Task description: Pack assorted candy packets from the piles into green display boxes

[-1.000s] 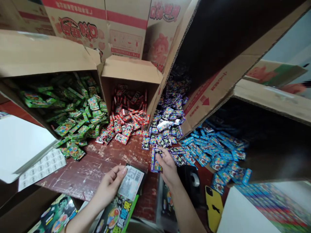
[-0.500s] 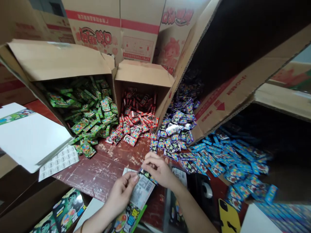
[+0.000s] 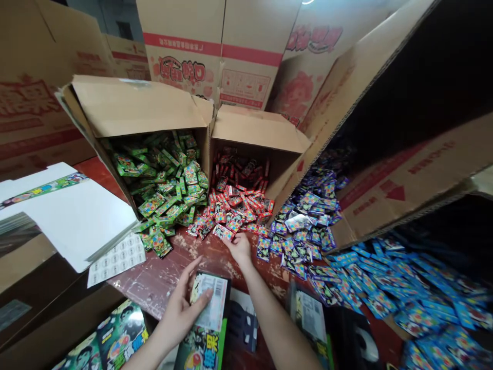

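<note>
My left hand (image 3: pixel 181 303) grips a flat printed candy package (image 3: pixel 204 344), its thumb over a pale label with a barcode and its index finger stretched out past the edge. Farther forward, my right hand (image 3: pixel 239 250) pinches a small red candy packet (image 3: pixel 223 232) at the front of the red pile (image 3: pixel 242 203). That pile spills from a small carton (image 3: pixel 258 131) lying on its side. To its left, green candy packets (image 3: pixel 169 190) spill from another carton; to its right lie purple packets (image 3: pixel 304 231). Part of the red packet is hidden by my fingertips.
Blue packets (image 3: pixel 385 282) spread at the right from a large carton. White card sheets (image 3: pixel 100 216) and a sheet of round stickers (image 3: pixel 117 259) lie left on the red table (image 3: pixel 154 288). A black tape dispenser (image 3: pixel 350 329) stands at lower right. Tall cartons (image 3: pixel 250 25) line the back.
My right hand has left the package and reached forward to the red packets, taking hold of one. My left hand keeps the package, lower and more upright. The view has turned left.
</note>
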`<state>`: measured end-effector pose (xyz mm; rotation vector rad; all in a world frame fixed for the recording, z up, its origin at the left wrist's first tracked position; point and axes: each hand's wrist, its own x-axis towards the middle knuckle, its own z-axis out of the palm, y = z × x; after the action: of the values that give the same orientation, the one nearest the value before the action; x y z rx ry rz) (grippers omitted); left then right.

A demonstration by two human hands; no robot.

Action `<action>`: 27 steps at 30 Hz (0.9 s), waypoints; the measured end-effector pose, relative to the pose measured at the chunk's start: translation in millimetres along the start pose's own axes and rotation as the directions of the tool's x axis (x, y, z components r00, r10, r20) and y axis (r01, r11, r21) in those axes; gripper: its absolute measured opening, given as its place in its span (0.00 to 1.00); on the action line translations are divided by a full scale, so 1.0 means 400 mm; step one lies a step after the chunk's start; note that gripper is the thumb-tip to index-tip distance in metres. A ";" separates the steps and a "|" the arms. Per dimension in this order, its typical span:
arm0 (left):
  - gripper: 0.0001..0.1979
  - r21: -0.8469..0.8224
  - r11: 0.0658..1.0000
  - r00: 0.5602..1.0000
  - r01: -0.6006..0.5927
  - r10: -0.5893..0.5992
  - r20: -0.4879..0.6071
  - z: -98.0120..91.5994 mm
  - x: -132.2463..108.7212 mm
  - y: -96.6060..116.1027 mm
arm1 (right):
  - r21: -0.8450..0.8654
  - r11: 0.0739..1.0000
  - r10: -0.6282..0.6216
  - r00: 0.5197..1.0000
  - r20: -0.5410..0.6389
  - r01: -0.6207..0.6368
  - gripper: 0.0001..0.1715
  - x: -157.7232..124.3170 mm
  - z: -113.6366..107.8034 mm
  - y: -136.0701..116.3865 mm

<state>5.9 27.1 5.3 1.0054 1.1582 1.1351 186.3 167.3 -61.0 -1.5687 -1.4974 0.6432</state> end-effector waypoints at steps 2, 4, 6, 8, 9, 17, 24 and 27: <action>0.31 0.021 0.999 0.999 -0.030 0.029 0.031 -0.008 0.010 0.001 | -0.042 0.998 -0.048 0.998 0.041 0.050 0.05 -0.010 -0.014 0.011; 0.28 -0.024 1.000 0.997 -0.007 0.009 0.076 -0.013 0.017 -0.007 | -0.077 0.991 -0.105 0.990 0.097 0.113 0.04 -0.033 -0.051 0.015; 0.26 -0.073 0.997 0.996 0.028 -0.021 0.087 -0.013 0.021 -0.025 | -0.108 0.981 -0.145 0.977 0.154 0.163 0.09 -0.053 -0.090 0.010; 0.26 -0.087 0.995 0.996 0.044 -0.038 0.078 -0.009 0.021 -0.047 | -0.125 0.973 -0.166 0.963 0.210 0.195 0.12 -0.058 -0.110 -0.006; 0.26 -0.085 0.995 0.996 0.046 -0.040 0.076 -0.006 0.019 -0.057 | -0.126 0.970 -0.172 0.954 0.245 0.207 0.11 -0.054 -0.109 -0.017; 0.25 -0.060 0.998 0.999 0.030 -0.028 0.045 -0.011 0.004 -0.074 | -0.049 0.978 -0.148 0.846 0.512 0.201 0.29 -0.035 -0.050 -0.036; 0.25 -0.074 0.995 0.996 0.066 -0.062 0.063 -0.022 0.002 -0.099 | 0.166 0.986 -0.054 0.918 0.392 -0.013 0.20 -0.081 -0.088 -0.046; 0.25 -0.054 0.997 0.993 0.058 -0.052 0.102 -0.013 -0.004 -0.083 | 0.494 0.857 -0.031 0.942 0.333 -0.146 0.25 -0.096 -0.088 -0.099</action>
<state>5.3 20.5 -27.8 0.9709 1.0612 1.0561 188.8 118.8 -16.9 -1.1248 -1.3569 1.2810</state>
